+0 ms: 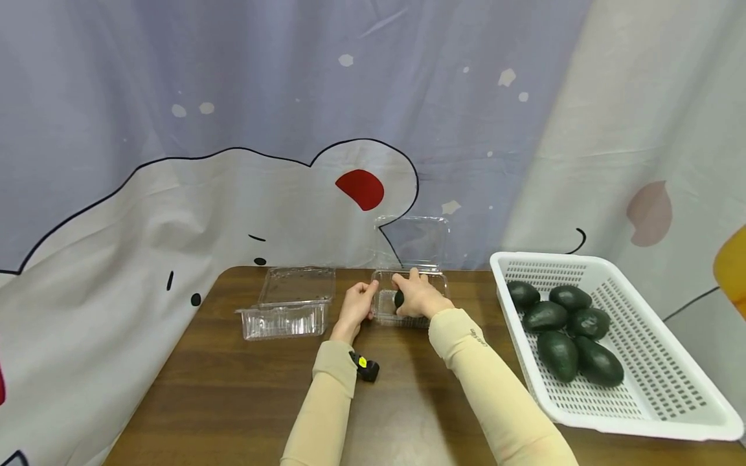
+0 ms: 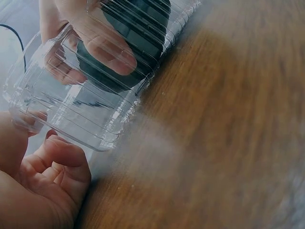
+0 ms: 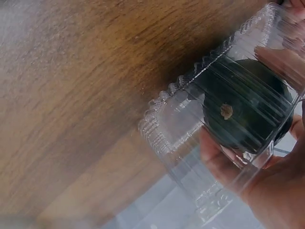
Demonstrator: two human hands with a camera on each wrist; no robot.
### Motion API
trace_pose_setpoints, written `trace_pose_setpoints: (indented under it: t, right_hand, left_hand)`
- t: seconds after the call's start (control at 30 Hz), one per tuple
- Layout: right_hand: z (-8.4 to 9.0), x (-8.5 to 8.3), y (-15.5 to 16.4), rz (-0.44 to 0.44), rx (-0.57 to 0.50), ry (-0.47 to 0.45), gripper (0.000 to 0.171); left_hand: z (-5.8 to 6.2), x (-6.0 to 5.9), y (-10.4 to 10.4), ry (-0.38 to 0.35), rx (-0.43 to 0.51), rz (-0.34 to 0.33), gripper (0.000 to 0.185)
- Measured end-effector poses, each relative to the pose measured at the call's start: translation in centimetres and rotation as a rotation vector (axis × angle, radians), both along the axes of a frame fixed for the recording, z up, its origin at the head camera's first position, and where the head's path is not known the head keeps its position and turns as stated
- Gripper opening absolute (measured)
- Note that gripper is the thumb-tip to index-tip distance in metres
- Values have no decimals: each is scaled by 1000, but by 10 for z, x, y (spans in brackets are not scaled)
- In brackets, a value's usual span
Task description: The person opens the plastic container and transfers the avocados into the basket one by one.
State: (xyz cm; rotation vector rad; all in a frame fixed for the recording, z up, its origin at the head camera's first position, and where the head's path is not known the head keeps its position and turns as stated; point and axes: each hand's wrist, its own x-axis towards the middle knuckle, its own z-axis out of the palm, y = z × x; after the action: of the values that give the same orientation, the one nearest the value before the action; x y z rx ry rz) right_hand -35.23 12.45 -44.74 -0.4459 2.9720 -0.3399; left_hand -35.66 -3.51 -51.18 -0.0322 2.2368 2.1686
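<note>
A clear plastic clamshell box (image 1: 384, 318) stands near the table's far edge, its lid (image 1: 412, 241) raised upright at the back. My left hand (image 1: 354, 307) pinches the box's left end between thumb and curled fingers, as the left wrist view shows. Inside the box, my right hand (image 1: 418, 296) grips a dark green avocado (image 3: 248, 107) from above, thumb and fingers on either side of it. Through the ribbed wall the right wrist view shows the avocado's brown stem scar. Whether the avocado touches the box's bottom, I cannot tell.
A second clear clamshell box (image 1: 284, 321) with its lid raised stands to the left. On the right, a white slotted basket (image 1: 670, 362) holds several avocados (image 1: 557, 356). A printed curtain (image 1: 280, 213) hangs right behind the wooden table (image 1: 245, 395).
</note>
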Motion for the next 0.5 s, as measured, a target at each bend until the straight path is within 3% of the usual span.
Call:
trace_pose_setpoints:
  t: [0.3,0.5]
  right_hand:
    - [3,0,4,62,44,58,53]
    - [24,1,3,92,73,99,54]
  left_hand:
    - [0,0,0,3,-6,1,37]
    - [0,0,0,11,-17,5,36]
